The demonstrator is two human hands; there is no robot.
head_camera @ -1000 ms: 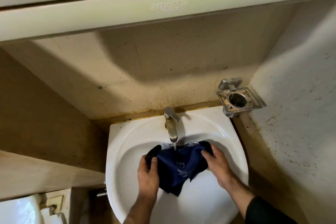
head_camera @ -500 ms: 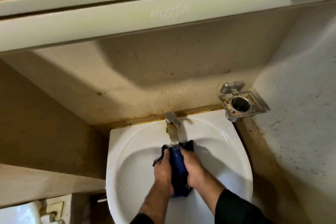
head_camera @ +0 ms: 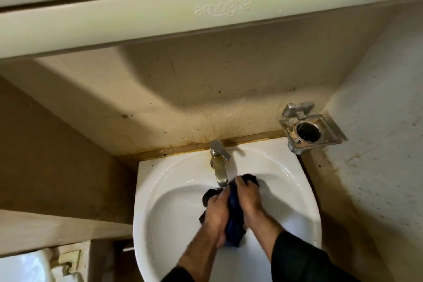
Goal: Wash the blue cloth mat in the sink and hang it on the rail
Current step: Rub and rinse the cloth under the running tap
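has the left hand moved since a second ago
Yes. The left hand has moved right, toward the right hand, and now sits just below the tap instead of left of it, gripping the bunched cloth.

At the bottom of the frame we see two bare forearms entering from below, ending in the left hand (head_camera: 216, 209) and the right hand (head_camera: 248, 201). We note dark, near-black sleeves: the right sleeve (head_camera: 297, 258) reaches well up the forearm, while the left sleeve (head_camera: 176, 276) shows only at the bottom edge. Fine hair shows on the left forearm.
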